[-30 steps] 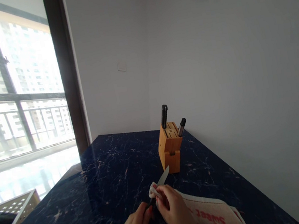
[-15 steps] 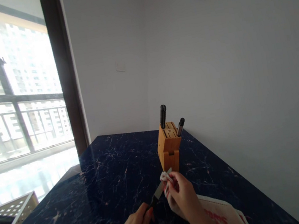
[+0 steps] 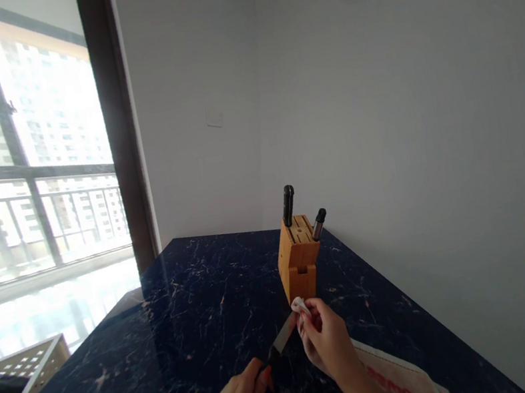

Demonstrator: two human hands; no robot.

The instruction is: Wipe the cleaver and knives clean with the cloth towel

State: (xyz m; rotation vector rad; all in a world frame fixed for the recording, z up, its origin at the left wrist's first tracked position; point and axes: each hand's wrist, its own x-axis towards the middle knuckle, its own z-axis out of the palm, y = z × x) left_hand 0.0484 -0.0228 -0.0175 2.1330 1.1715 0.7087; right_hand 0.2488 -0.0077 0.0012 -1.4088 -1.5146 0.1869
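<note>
A knife (image 3: pixel 285 335) with a black handle points away from me toward the upper right. My left hand (image 3: pixel 246 389) is closed around its handle. In my right hand (image 3: pixel 325 331) a white cloth (image 3: pixel 381 368) with red lettering is pinched, and a fold of it wraps the blade near the tip, which is hidden. The rest of the cloth hangs down under my right forearm to the table. Just beyond the cloth stands a wooden knife block (image 3: pixel 298 254). Two dark handles stick out of its top, a black one (image 3: pixel 288 205) and one with a metal collar (image 3: pixel 319 224).
The dark blue marbled table (image 3: pixel 200 302) stretches to the back wall, with a grey wall (image 3: pixel 414 163) along its right side. At the lower left is a pale perforated chair or basket (image 3: pixel 23 367) with dark fabric. A window (image 3: pixel 23 164) lies beyond.
My right hand has slid the cloth along the blade toward the tip, so more of the blade shows and the tip is now covered. My left hand stays on the handle.
</note>
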